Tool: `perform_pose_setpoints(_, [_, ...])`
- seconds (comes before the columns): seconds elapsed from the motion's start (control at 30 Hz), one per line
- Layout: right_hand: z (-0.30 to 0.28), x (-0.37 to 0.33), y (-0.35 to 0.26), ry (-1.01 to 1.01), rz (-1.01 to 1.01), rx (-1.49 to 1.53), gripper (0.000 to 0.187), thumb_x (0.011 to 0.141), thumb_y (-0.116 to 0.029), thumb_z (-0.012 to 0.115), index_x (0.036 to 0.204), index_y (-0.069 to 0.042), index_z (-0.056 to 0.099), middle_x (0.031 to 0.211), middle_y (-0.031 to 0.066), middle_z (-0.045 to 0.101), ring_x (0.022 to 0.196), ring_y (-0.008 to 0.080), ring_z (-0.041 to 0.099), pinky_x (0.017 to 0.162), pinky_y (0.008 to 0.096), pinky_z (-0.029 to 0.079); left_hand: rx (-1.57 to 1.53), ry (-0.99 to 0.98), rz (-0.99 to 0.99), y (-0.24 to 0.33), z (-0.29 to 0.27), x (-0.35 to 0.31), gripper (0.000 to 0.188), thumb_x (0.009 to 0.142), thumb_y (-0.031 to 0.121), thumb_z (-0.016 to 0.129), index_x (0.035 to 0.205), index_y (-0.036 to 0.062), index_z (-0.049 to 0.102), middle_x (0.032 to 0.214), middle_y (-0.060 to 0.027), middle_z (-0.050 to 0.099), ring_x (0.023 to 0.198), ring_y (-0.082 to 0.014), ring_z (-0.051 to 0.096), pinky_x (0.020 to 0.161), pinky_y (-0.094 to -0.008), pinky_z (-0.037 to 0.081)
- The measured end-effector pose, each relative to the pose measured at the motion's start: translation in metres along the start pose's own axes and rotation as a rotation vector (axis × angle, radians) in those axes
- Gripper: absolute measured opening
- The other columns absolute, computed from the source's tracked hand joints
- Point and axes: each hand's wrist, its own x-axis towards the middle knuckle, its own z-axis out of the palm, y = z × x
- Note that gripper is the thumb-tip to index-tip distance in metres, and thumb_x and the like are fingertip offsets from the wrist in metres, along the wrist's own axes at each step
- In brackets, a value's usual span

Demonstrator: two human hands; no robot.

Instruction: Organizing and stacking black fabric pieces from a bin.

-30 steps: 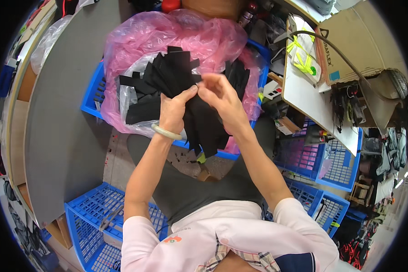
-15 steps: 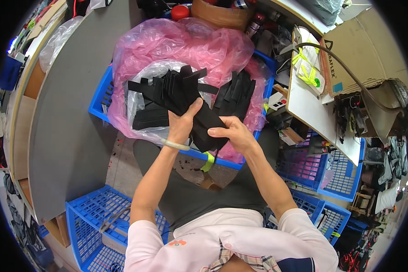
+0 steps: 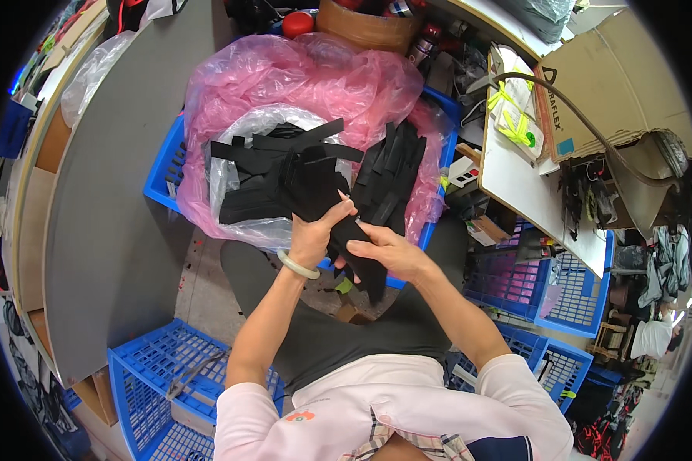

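Both my hands grip one bundle of black fabric strips (image 3: 312,183) above a blue crate (image 3: 161,173) lined with plastic. My left hand (image 3: 319,233), a pale bangle on its wrist, closes around the bundle's middle, thumb on top. Further right, my right hand (image 3: 392,252) clasps the near part, its thumb lying across the strips. The bundle's near end hangs down over the crate's front edge. Beneath its far end, more black strips (image 3: 242,203) lie in a clear plastic bag (image 3: 273,115). A second pile of black strips (image 3: 392,173) rests at the crate's right side.
Pink plastic sheeting (image 3: 231,73) bulges over the crate's far side. At left stands a grey panel (image 3: 123,200). A white table (image 3: 523,184) with a cardboard box (image 3: 615,84) is at right. Other blue crates (image 3: 161,361) stand on the floor beside my legs.
The bundle has come slightly nearer to me, its near end now hanging lower. My hands have shifted toward me with it, still gripping. The whole view has moved slightly.
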Motion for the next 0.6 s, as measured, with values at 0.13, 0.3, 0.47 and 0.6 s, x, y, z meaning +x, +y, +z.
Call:
perform_pose_setpoints(0.13, [0.018, 0.01, 0.007, 0.191, -0.185, -0.077, 0.022, 0.089, -0.014, 0.061, 0.105, 0.001, 0.059, 0.081, 0.0052, 0.064, 0.065, 0.0103, 0.061, 0.054, 0.0239, 0.05, -0.007, 0.006, 0.077, -0.006, -0.005, 0.004, 0.012, 0.078, 0.006, 0.07, 0.089, 0.0038, 0.065, 0.083, -0.0052, 0.066, 0.076, -0.0124, 0.062, 0.068, -0.0258, 0.049])
perform_pose_setpoints(0.3, [0.024, 0.021, 0.014, 0.734, -0.69, -1.051, 0.045, 0.076, -0.005, 0.064, 0.119, -0.017, 0.062, 0.077, 0.0063, 0.063, 0.054, 0.026, 0.06, 0.049, 0.0342, 0.046, -0.102, 0.162, -0.056, -0.014, -0.01, 0.001, 0.018, 0.076, 0.012, 0.075, 0.091, 0.0078, 0.067, 0.084, -0.0002, 0.065, 0.071, -0.0071, 0.058, 0.061, -0.0226, 0.043])
perform_pose_setpoints(0.47, [0.024, 0.022, 0.025, 0.725, -0.748, -1.292, 0.047, 0.073, -0.003, 0.063, 0.118, -0.015, 0.062, 0.096, 0.0076, 0.063, 0.066, 0.0239, 0.063, 0.056, 0.0358, 0.048, -0.37, 0.298, -0.217, -0.018, -0.006, -0.006, 0.019, 0.076, 0.016, 0.077, 0.09, 0.008, 0.067, 0.081, 0.0002, 0.065, 0.069, -0.0062, 0.058, 0.057, -0.0218, 0.041])
perform_pose_setpoints(0.6, [0.037, 0.024, 0.042, 0.627, -0.771, -1.417, 0.047, 0.07, -0.001, 0.059, 0.116, -0.01, 0.063, 0.107, 0.0127, 0.06, 0.082, 0.0247, 0.063, 0.064, 0.0368, 0.05, -0.636, 0.356, -0.298, -0.044, -0.022, -0.004, 0.023, 0.08, 0.026, 0.075, 0.091, 0.0089, 0.064, 0.086, -0.0051, 0.067, 0.075, -0.0116, 0.06, 0.061, -0.0259, 0.046])
